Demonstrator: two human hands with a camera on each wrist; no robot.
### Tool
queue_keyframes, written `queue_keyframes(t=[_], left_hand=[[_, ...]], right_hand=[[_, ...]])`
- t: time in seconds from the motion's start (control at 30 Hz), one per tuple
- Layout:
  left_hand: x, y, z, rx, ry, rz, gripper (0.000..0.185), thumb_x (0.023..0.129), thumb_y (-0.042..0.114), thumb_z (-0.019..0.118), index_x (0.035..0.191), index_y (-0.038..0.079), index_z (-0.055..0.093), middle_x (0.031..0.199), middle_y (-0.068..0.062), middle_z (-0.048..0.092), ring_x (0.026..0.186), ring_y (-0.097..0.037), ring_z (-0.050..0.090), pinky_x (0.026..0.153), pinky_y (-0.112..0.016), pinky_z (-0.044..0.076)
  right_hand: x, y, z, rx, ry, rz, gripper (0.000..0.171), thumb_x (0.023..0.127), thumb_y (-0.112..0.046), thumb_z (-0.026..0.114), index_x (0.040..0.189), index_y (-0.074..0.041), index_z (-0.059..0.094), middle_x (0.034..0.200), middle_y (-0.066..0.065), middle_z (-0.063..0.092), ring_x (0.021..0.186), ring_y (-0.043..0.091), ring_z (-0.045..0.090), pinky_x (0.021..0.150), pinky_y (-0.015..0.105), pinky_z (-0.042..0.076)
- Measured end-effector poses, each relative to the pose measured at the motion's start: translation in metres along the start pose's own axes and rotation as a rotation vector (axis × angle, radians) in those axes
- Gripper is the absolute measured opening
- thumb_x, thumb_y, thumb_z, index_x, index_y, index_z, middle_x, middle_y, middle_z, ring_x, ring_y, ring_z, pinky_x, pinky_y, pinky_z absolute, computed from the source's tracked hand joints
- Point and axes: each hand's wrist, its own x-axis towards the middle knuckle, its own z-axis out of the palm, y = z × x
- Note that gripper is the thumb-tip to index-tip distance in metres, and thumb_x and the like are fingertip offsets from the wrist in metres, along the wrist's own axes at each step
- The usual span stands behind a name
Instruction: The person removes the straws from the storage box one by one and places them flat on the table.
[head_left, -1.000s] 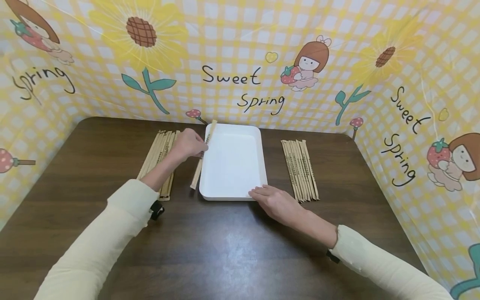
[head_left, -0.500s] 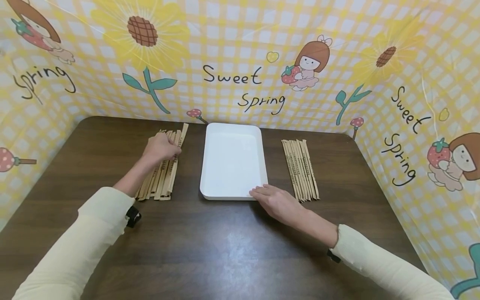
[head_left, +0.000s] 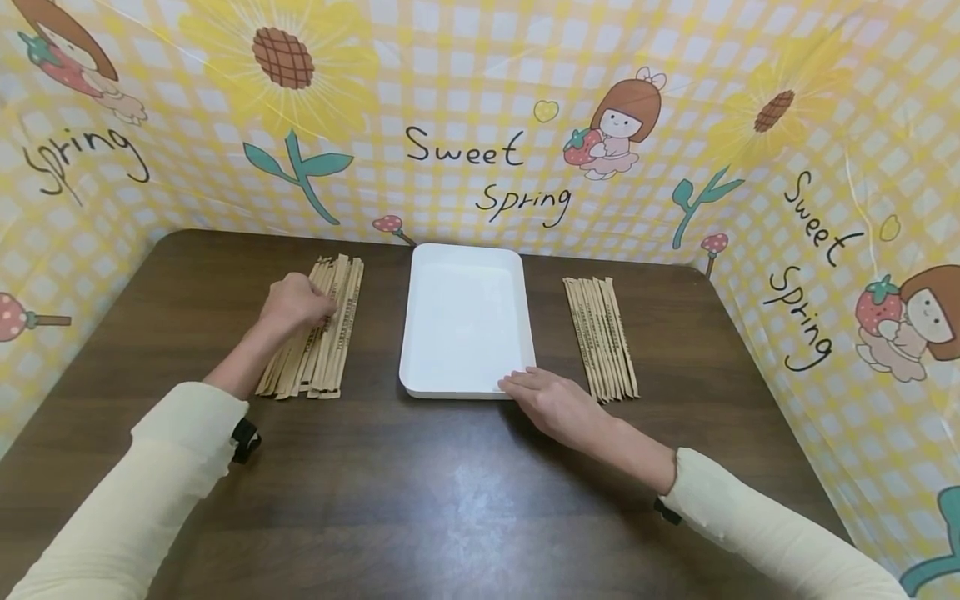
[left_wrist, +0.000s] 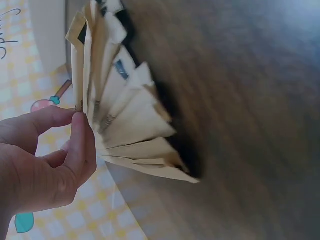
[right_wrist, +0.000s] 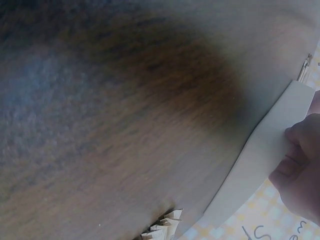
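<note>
1. On the dark table (head_left: 450,500), a white tray (head_left: 465,321) sits in the middle, with a row of paper-wrapped sticks on each side.
2. Left hand (head_left: 294,304) rests on the left pile (head_left: 330,333), toward its far half. Its fingers are curled, and in the wrist view thumb and forefinger (left_wrist: 82,132) pinch the edge of the topmost wrappers (left_wrist: 125,115).
3. A second ago that hand held one stick slanted across the tray's left rim. Half a second ago it had carried the stick back over the pile, with the far tip poking out past the other sticks. Now the stick lies in line with the rest, and the pile's right edge looks neat and square.
4. The left arm has drawn back leftward and nearer across these moments; the hand is now well apart from the tray.
5. Right hand (head_left: 551,404) has not moved. It lies flat with the fingers straight, their tips touching the tray's near right corner, and grips nothing. The wrist view shows its fingers (right_wrist: 300,150) against the tray's rim (right_wrist: 260,150).
6. The right pile (head_left: 600,333) lies untouched just right of the tray, unchanged throughout.
</note>
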Motion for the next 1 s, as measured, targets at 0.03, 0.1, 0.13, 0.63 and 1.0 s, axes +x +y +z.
queue_keyframes(t=[0.03, 0.1, 0.13, 0.63, 1.0], left_hand=[[0.000, -0.001, 0.000, 0.003, 0.002, 0.000, 0.032, 0.086, 0.016, 0.059, 0.055, 0.009, 0.062, 0.063, -0.009, 0.067, 0.056, -0.021, 0.055, 0.046, -0.029, 0.039], [-0.001, -0.004, 0.001, 0.011, 0.004, -0.006, 0.030, 0.085, 0.014, 0.057, 0.055, 0.008, 0.060, 0.061, -0.009, 0.066, 0.056, -0.022, 0.054, 0.047, -0.029, 0.038], [-0.001, -0.005, 0.002, 0.014, 0.004, -0.005, 0.029, 0.085, 0.014, 0.057, 0.057, 0.008, 0.060, 0.062, -0.008, 0.067, 0.058, -0.023, 0.056, 0.048, -0.030, 0.039], [0.000, -0.010, 0.006, 0.020, -0.001, 0.014, 0.028, 0.075, 0.008, 0.061, 0.048, 0.012, 0.054, 0.048, -0.003, 0.053, 0.047, -0.016, 0.040, 0.045, -0.028, 0.035], [-0.001, 0.014, 0.003, -0.003, 0.016, 0.054, 0.036, 0.089, 0.017, 0.060, 0.054, 0.010, 0.058, 0.056, -0.006, 0.061, 0.053, -0.016, 0.044, 0.051, -0.029, 0.037]], right_hand=[[0.000, 0.000, 0.000, 0.001, 0.000, 0.000, 0.031, 0.088, 0.004, 0.069, 0.119, 0.002, 0.069, 0.116, 0.014, 0.070, 0.112, 0.027, 0.065, 0.103, 0.039, 0.048], [0.000, 0.000, 0.000, 0.005, -0.001, -0.001, 0.031, 0.088, 0.004, 0.069, 0.119, 0.002, 0.069, 0.117, 0.014, 0.070, 0.112, 0.027, 0.065, 0.103, 0.040, 0.048], [0.000, 0.000, 0.000, 0.007, -0.003, 0.000, 0.031, 0.088, 0.004, 0.068, 0.119, 0.002, 0.069, 0.117, 0.014, 0.070, 0.112, 0.027, 0.065, 0.103, 0.040, 0.048], [0.001, 0.001, 0.000, -0.011, -0.011, -0.018, 0.030, 0.088, 0.003, 0.069, 0.118, 0.003, 0.069, 0.115, 0.014, 0.071, 0.111, 0.027, 0.066, 0.102, 0.040, 0.048], [0.003, 0.004, 0.001, 0.000, 0.000, -0.025, 0.026, 0.085, 0.002, 0.071, 0.111, 0.003, 0.071, 0.108, 0.013, 0.072, 0.105, 0.027, 0.068, 0.100, 0.041, 0.051]])
